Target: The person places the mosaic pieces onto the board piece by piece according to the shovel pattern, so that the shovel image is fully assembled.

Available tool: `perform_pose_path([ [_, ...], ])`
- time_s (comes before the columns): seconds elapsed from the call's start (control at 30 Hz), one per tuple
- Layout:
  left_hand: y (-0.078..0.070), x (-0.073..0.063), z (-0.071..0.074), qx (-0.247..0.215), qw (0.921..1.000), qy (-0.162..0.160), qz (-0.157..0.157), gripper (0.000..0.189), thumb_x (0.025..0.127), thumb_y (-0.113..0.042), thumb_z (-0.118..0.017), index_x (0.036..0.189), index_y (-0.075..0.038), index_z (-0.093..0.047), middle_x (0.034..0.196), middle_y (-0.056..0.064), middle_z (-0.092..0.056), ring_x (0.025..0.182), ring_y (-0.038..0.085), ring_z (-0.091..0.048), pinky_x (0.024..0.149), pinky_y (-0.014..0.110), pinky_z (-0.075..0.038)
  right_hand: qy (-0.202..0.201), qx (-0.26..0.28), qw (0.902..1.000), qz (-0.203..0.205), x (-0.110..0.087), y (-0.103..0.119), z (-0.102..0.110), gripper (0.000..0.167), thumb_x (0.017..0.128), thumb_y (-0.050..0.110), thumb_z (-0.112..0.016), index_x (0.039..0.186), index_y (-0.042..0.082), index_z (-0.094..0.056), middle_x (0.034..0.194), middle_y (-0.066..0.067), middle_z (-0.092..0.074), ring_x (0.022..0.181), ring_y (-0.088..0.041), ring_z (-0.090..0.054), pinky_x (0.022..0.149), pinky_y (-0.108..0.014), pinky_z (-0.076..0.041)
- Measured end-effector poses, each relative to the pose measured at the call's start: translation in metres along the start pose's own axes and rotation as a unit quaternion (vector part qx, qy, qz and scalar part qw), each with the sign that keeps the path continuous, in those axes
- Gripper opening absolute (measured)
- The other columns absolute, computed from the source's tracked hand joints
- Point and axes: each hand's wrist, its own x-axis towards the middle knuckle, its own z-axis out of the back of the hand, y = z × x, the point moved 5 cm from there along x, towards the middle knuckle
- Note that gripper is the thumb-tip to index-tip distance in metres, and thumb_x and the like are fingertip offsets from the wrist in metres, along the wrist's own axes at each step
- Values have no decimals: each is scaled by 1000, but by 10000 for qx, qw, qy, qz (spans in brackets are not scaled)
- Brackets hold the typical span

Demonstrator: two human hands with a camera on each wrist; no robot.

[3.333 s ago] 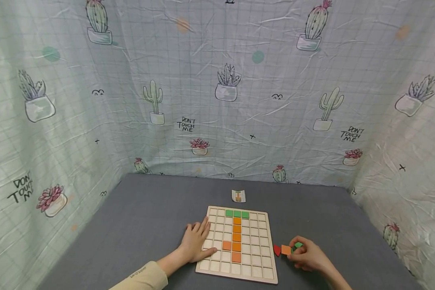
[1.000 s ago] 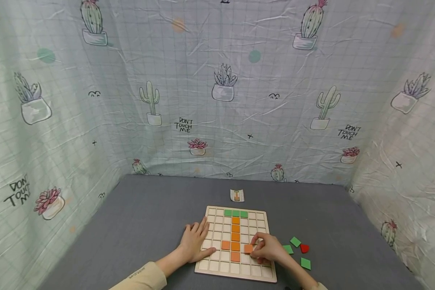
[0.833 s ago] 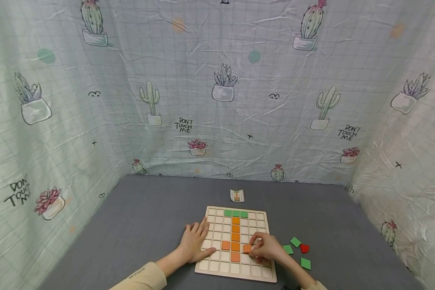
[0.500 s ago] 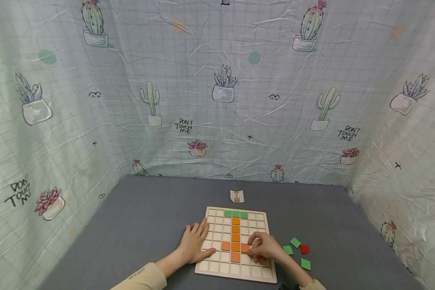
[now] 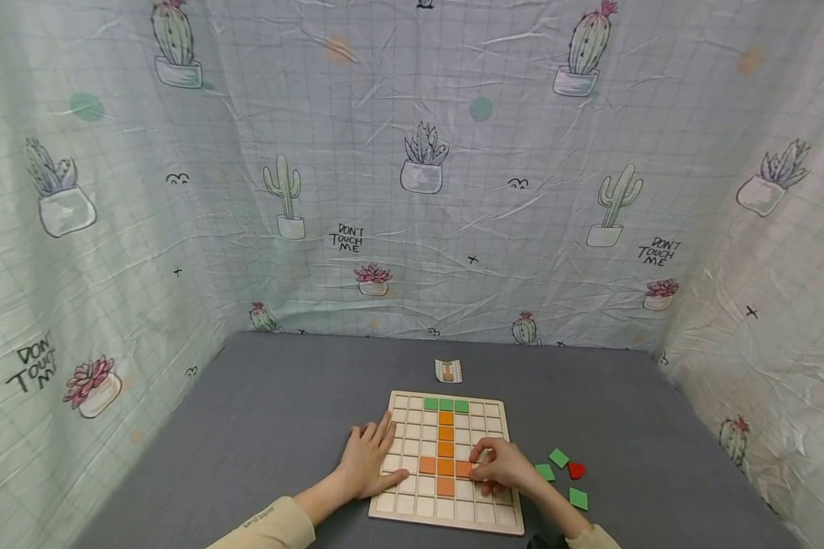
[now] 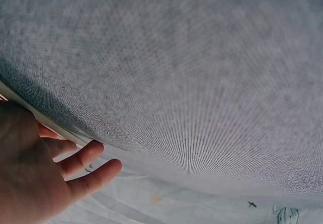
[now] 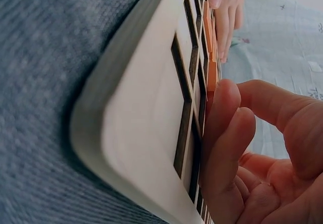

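A wooden grid board (image 5: 485, 512) lies on the grey table, with green tiles (image 5: 446, 405) along its top row and a column of orange tiles (image 5: 445, 433) below them. My left hand (image 5: 368, 460) rests spread over the board's left edge, thumb on the squares. The right hand (image 5: 500, 464) pinches the right edge of a light orange square tile (image 5: 463, 469), which sits in the cell right of the column. Other light orange tiles (image 5: 428, 465) are left of the column and at its foot. In the right wrist view the fingertips (image 7: 227, 90) partly hide the tile.
To the right of the board lie several loose green tiles (image 5: 578, 499) and a red rounded tile (image 5: 576, 470). A small printed pattern card (image 5: 449, 371) lies beyond the board. Patterned cloth (image 5: 384, 191) hangs around the table's back and sides.
The right hand took the light orange tile from the loose pieces, carried it left over the board, and slid it into the cell beside the column. The left hand has stayed in place.
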Motion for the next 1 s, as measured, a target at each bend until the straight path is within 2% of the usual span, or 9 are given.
perform_pose_path([
  [0.37,1,0,0,-35,10000,28,-11,83,81,-72,-26,134,-10,-42,141,10,-37,103,22,-46,73,42,-35,-292,-255,9991,-149,2,5,-2,19,70,8,-70,83,3,-57,54,2,-53,39,-3,-51,38,-19,-37],
  [1.0,0,-1,1,-87,10000,-27,8,82,80,-71,-28,133,-10,-43,141,10,-36,104,23,-47,73,42,-35,-276,-291,9991,-130,3,3,-3,18,70,8,-70,83,4,-58,52,2,-55,39,-4,-52,39,-19,-37],
])
